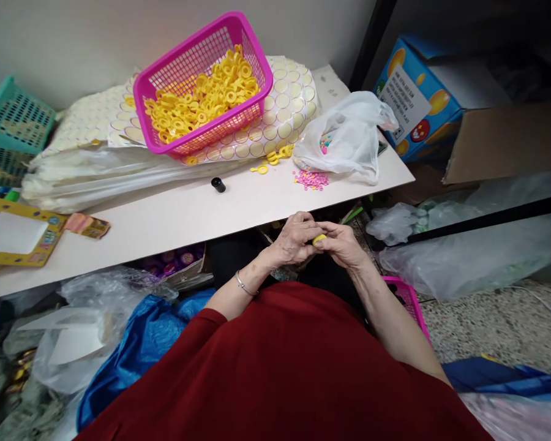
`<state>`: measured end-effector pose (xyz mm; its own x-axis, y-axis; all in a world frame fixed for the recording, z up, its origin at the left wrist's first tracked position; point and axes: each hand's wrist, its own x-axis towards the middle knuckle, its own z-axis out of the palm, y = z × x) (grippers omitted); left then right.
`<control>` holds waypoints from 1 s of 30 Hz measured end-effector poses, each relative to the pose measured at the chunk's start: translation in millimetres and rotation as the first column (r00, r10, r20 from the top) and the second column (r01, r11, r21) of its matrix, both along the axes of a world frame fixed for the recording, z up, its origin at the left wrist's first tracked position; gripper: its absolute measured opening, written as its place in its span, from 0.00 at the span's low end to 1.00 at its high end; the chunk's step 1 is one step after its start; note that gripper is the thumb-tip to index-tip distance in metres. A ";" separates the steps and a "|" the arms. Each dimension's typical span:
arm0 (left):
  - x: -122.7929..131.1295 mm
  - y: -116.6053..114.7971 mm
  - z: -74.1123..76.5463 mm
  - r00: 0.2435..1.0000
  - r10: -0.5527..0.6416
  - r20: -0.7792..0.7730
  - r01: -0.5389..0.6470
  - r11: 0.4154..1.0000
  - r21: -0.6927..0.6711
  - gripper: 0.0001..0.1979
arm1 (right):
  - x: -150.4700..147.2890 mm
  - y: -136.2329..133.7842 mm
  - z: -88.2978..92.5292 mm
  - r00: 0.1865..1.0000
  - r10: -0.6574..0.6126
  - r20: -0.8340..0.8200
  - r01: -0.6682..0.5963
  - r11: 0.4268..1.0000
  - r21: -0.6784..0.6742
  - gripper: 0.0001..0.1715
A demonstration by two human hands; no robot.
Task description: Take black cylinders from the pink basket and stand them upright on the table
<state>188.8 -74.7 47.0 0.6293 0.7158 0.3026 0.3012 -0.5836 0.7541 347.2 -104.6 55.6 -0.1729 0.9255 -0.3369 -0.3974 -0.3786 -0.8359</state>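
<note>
My left hand (294, 237) and my right hand (342, 244) meet over my lap, just off the table's front edge. Both have closed fingers around a small round yellow plastic piece (320, 239), mostly covered by the fingertips. On the white table (183, 229) beyond, a pink basket (202, 131) holds many yellow ring-shaped pieces (206, 92). A few loose yellow pieces (279, 154) lie to its right. Close by is a heap of tiny pink bits (311, 179), in front of a white plastic bag (349, 131) with coloured bits inside.
A small black cap (218, 184) stands mid-table. Printed sheets (294, 92) lie under the basket. Left are a teal basket (16, 122) and a yellow card box (50, 236). A blue carton (413, 98) stands right; another pink basket (408, 300) is on the floor beside me.
</note>
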 end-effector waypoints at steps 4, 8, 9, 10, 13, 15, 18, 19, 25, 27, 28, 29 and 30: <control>-0.9 -1.6 -7.9 0.999 0.030 0.025 -0.030 1.000 -0.004 0.14 | -11.1 -5.7 -6.0 0.993 -0.120 0.006 0.120 0.993 -0.020 0.21; -7.7 -4.7 -9.3 0.998 0.029 0.059 -0.027 0.999 -0.037 0.14 | -13.0 -8.1 -5.5 0.999 -0.035 -0.015 0.034 0.998 -0.047 0.28; -9.3 -6.1 -8.8 0.998 0.025 0.051 -0.023 0.999 -0.032 0.13 | -11.7 -8.1 -4.2 1.000 0.010 -0.016 -0.010 0.999 -0.041 0.30; -10.3 -7.6 -8.5 0.999 0.023 0.036 -0.022 1.000 -0.019 0.13 | -10.2 -7.9 -2.9 0.999 0.052 -0.016 -0.053 0.998 -0.039 0.30; -9.5 -12.1 -10.8 1.000 0.023 0.005 -0.023 0.999 0.032 0.13 | -8.1 -7.2 -2.2 0.993 0.119 0.004 -0.119 0.992 -0.034 0.26; -8.0 -13.3 -16.0 0.999 0.034 0.000 -0.034 0.999 0.040 0.12 | -10.5 -6.4 -6.6 0.995 0.096 0.023 -0.096 0.995 -0.018 0.22; -14.6 -10.6 -26.1 0.998 0.056 -0.027 -0.056 0.998 0.029 0.08 | -18.4 -2.2 -21.2 0.996 0.027 0.081 -0.029 0.999 0.019 0.21; -21.3 -8.3 -28.9 0.998 0.053 -0.026 -0.052 0.998 0.037 0.08 | -21.4 0.7 -27.3 0.990 0.031 0.134 -0.036 0.999 0.035 0.21; -106.9 24.9 -24.6 0.838 0.525 0.149 -0.535 0.844 0.038 0.19 | -37.0 30.5 -60.6 0.700 0.218 0.680 -0.294 0.956 -0.003 0.26; -138.3 44.1 -19.2 0.571 0.819 0.062 -0.819 0.573 -0.026 0.21 | -44.1 41.4 -69.1 0.634 0.262 0.728 -0.324 0.944 -0.058 0.24; -151.4 54.1 -17.3 0.428 0.904 -0.014 -0.903 0.428 -0.029 0.24 | -48.4 46.7 -72.9 0.591 0.282 0.756 -0.335 0.938 -0.087 0.21; -162.4 63.8 -16.2 0.300 0.951 -0.079 -0.954 0.299 -0.021 0.27 | -52.9 51.8 -76.3 0.545 0.298 0.784 -0.342 0.933 -0.117 0.18; -171.1 72.7 -15.8 0.225 0.966 -0.126 -0.974 0.225 -0.013 0.30 | -57.4 56.8 -79.3 0.498 0.310 0.810 -0.343 0.928 -0.145 0.14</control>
